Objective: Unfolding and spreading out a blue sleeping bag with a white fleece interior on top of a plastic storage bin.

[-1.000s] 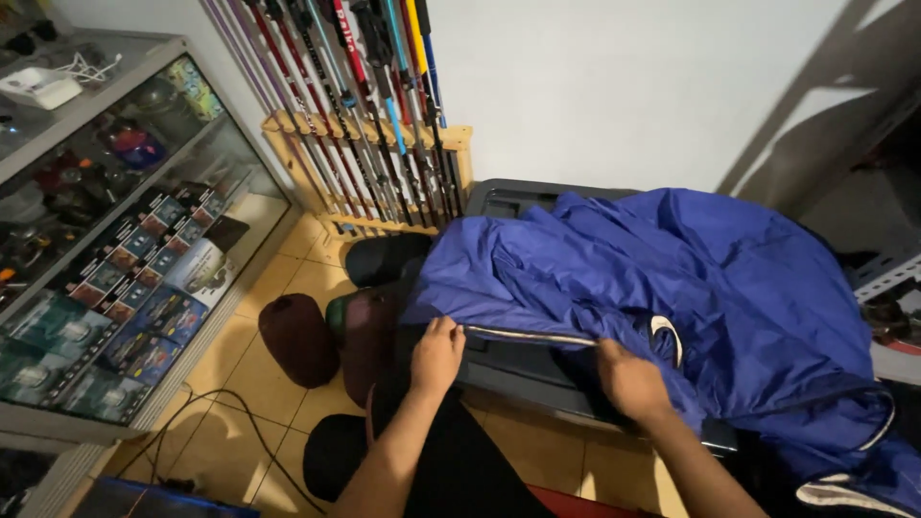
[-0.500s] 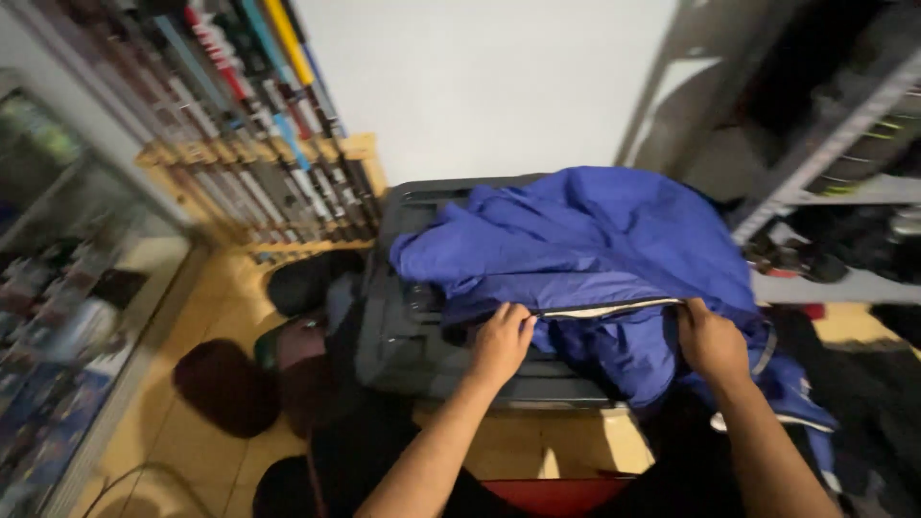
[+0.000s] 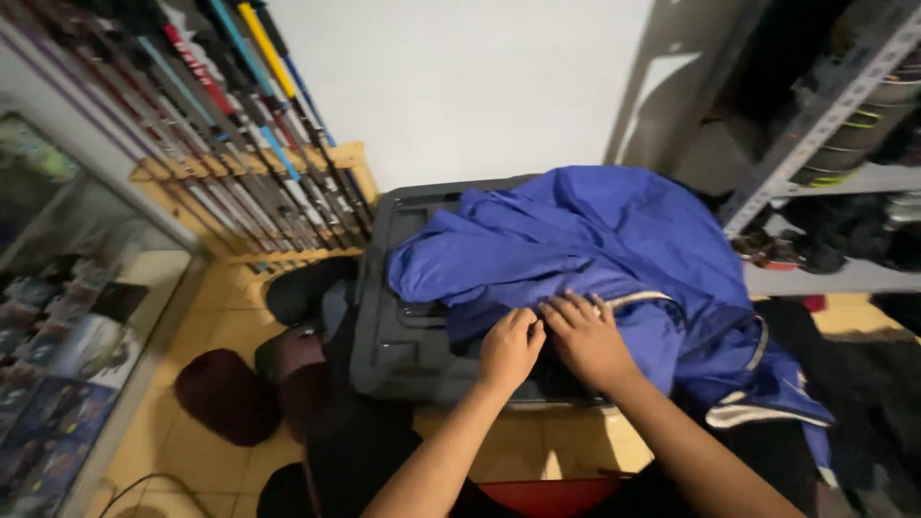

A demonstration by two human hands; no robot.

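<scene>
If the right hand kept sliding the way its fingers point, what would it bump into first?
Probably just more of the blue jacket. The right hand already rests on it, fingers aimed up and a bit left across the cloth lying on the grey case. Beyond that comes the white wall, though depth is hard to judge.

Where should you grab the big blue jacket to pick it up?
Probably the pale-trimmed edge of the blue jacket, coming from the near side, where the left hand and right hand rest. That edge lies flat and within reach on the grey case lid; the rest is bunched and hangs off the right.
</scene>
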